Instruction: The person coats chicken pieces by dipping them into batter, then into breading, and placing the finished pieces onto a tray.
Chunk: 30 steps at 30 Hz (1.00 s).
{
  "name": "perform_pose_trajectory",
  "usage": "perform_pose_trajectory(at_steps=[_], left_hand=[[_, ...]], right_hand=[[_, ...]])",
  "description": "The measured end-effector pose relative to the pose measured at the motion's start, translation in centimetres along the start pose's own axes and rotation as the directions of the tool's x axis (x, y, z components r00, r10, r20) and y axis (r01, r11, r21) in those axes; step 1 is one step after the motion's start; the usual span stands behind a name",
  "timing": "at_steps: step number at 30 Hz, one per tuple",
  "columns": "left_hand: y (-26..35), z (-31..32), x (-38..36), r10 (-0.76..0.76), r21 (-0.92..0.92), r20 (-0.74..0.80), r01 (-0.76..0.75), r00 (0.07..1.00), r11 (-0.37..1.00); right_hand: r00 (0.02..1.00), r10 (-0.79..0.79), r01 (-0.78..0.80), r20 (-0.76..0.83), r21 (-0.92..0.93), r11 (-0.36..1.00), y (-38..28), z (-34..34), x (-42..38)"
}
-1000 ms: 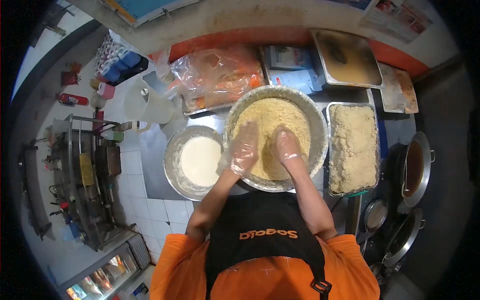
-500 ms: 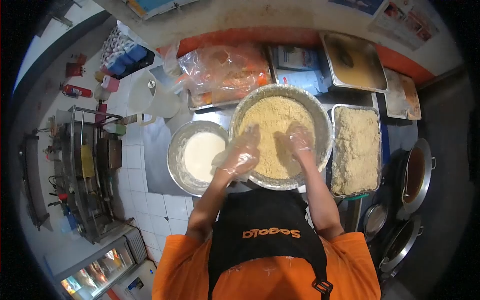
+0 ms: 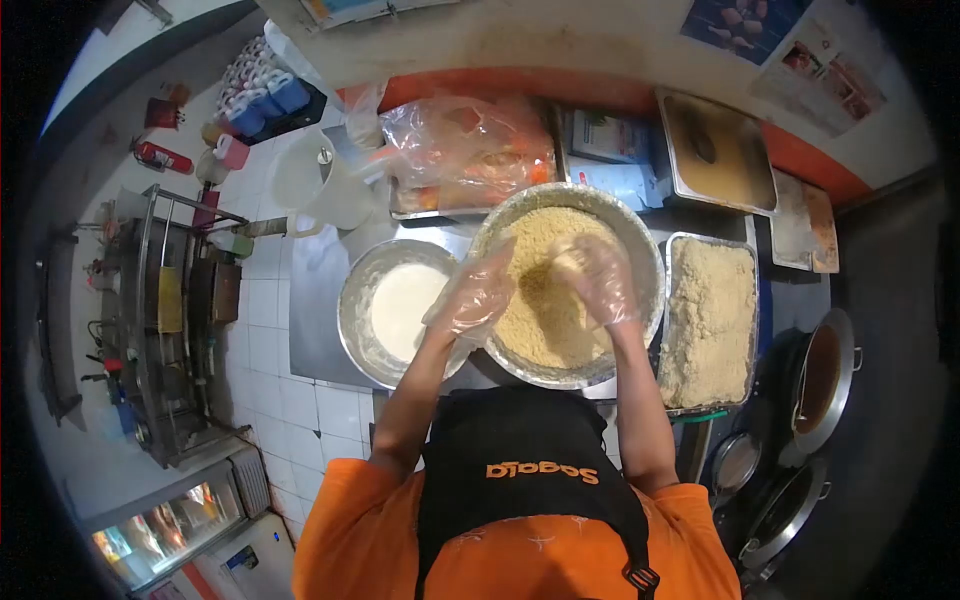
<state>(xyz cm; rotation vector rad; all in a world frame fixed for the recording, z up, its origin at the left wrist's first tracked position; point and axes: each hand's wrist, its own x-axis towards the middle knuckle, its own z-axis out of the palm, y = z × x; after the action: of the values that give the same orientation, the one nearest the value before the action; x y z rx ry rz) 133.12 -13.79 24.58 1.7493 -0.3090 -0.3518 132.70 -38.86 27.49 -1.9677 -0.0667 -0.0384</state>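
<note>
Both my hands wear clear plastic gloves. My left hand (image 3: 480, 292) is over the left side of a large metal bowl (image 3: 652, 290) of yellowish crumbs (image 3: 545, 335), its fingers stretched out and nothing visible in them. Above the crumbs, my right hand (image 3: 600, 280) is curled round a pale, crumb-coated lump (image 3: 570, 262), slightly blurred. A smaller metal bowl (image 3: 352, 335) with white batter (image 3: 400, 308) stands to the left, partly behind my left glove. To the right lies a metal tray (image 3: 757, 330) heaped with pale crumbs (image 3: 712, 310).
Behind the bowls are a plastic-covered tray (image 3: 470, 150), a blue-and-white package (image 3: 615, 180) and a deep pan of brownish liquid (image 3: 715, 145). A clear jug (image 3: 335, 190) stands at the back left. Large round pans (image 3: 825, 380) are at the right.
My right hand has lifted from the crumbs and curled round a lump, leaving a hollow in them. My left hand has shifted slightly left. The whole view has shifted a little.
</note>
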Motion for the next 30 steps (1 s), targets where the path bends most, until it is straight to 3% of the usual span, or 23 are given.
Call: perform_pose_trajectory(at_steps=[2, 3, 4, 5, 6, 7, 8, 9, 11, 12, 14, 15, 17, 18, 19, 21, 23, 24, 26, 27, 28, 29, 30], left_hand=[[-1.5, 0.1, 0.3, 0.01, -0.084, 0.007, -0.009, 1.0, 0.996], [-2.2, 0.1, 0.2, 0.011, -0.086, 0.012, -0.01, 1.0, 0.996], [-2.9, 0.1, 0.1, -0.1, -0.165, 0.046, 0.106, 0.994, 0.981], [-3.1, 0.2, -0.2, -0.212, -0.237, 0.089, 0.228, 0.973, 0.944], [-3.3, 0.4, -0.5, -0.219, -0.234, 0.095, 0.236, 0.971, 0.943], [-3.0, 0.6, -0.5, -0.096, 0.219, 0.105, 0.072, 0.99, 0.973], [-2.9, 1.0, -0.7, 0.011, 0.617, 0.172, -0.117, 0.985, 0.778], [-3.2, 1.3, -0.6, 0.013, 0.619, 0.18, -0.124, 0.984, 0.776], [-4.8, 2.1, -0.6, 0.341, 0.592, 0.005, -0.278, 0.94, 0.757], [-6.1, 2.1, 0.2, 0.356, 0.593, 0.01, -0.292, 0.934, 0.75], [-8.8, 2.5, -0.7, 0.08, 0.173, -0.043, -0.071, 0.996, 0.982], [-8.2, 2.4, -1.1, 0.073, 0.175, -0.044, -0.065, 0.996, 0.982], [-5.4, 1.6, -1.0, 0.134, 0.343, 0.052, -0.143, 0.99, 0.928], [-4.8, 1.7, -0.6, 0.036, 0.479, 0.095, -0.077, 0.995, 0.874], [-3.6, 1.9, -0.1, 0.043, 0.475, 0.106, -0.089, 0.993, 0.875], [-1.8, 3.0, 0.4, -0.317, 0.515, 0.093, 0.227, 0.944, 0.827], [-2.5, 2.8, 0.8, -0.27, 0.521, 0.134, 0.164, 0.953, 0.837], [-3.4, 2.6, 0.6, -0.254, 0.501, 0.157, 0.145, 0.954, 0.853], [-4.7, 2.5, 0.1, -0.238, 0.486, 0.166, 0.131, 0.957, 0.864], [-5.1, 2.7, -0.3, -0.068, 0.538, 0.113, -0.004, 0.991, 0.843], [-5.2, 2.6, -0.3, 0.113, 0.594, 0.076, -0.136, 0.991, 0.793], [-3.7, 2.5, -0.1, 0.112, 0.596, 0.085, -0.141, 0.99, 0.79], [-2.2, 2.4, 0.5, -0.046, 0.52, 0.104, -0.015, 0.994, 0.854]], right_hand=[[0.99, 0.0, -0.007, 0.142, 0.044, 0.999, 0.4, 0.5, -1.1], [0.991, 0.004, -0.009, 0.137, 0.041, 0.999, 2.1, 1.2, -2.4], [0.998, 0.053, -0.029, 0.034, -0.494, 0.869, 4.1, 2.0, -4.1], [0.996, 0.047, -0.09, -0.076, -0.874, 0.477, 4.3, 2.4, -4.9], [0.995, 0.056, -0.096, -0.078, -0.872, 0.48, 4.4, 2.9, -5.3], [0.952, 0.307, -0.153, -0.004, -0.872, 0.464, 2.7, 3.4, -5.1], [0.84, 0.538, -0.205, 0.071, -0.877, 0.435, 1.7, 3.6, -5.3], [0.84, 0.539, -0.213, 0.064, -0.875, 0.436, 4.5, 4.4, -5.5], [0.902, 0.419, -0.23, 0.107, -0.701, 0.675, 11.8, 6.5, -6.4], [0.907, 0.41, -0.232, 0.095, -0.701, 0.675, 10.6, 5.6, -5.2], [0.917, 0.373, -0.249, 0.143, -0.526, 0.814, 5.3, 3.4, -4.5], [0.915, 0.376, -0.251, 0.148, -0.523, 0.815, 4.4, 3.4, -5.0], [0.921, 0.355, -0.114, 0.162, -0.759, 0.641, 3.4, 3.7, -6.0], [0.923, 0.354, -0.12, 0.153, -0.758, 0.641, 6.1, 5.5, -6.5], [0.932, 0.352, -0.178, 0.081, -0.745, 0.643, 11.2, 8.2, -6.9], [0.931, 0.366, -0.245, 0.005, -0.736, 0.632, 14.0, 8.7, -7.4], [0.946, 0.291, -0.163, 0.143, -0.567, 0.807, 11.1, 6.8, -4.7], [0.89, 0.455, -0.402, 0.039, -0.405, 0.821, 6.0, 4.9, -3.6], [0.887, 0.448, -0.378, 0.108, -0.388, 0.841, 3.3, 1.9, -3.2], [0.879, 0.443, -0.359, 0.174, -0.369, 0.857, 3.0, 1.2, -3.2], [0.79, 0.569, -0.377, 0.229, -0.55, 0.745, 3.0, 1.3, -3.1], [0.79, 0.571, -0.384, 0.225, -0.545, 0.746, 4.1, 2.4, -3.3], [0.786, 0.573, -0.335, 0.233, -0.617, 0.712, 6.3, 4.1, -3.2]])
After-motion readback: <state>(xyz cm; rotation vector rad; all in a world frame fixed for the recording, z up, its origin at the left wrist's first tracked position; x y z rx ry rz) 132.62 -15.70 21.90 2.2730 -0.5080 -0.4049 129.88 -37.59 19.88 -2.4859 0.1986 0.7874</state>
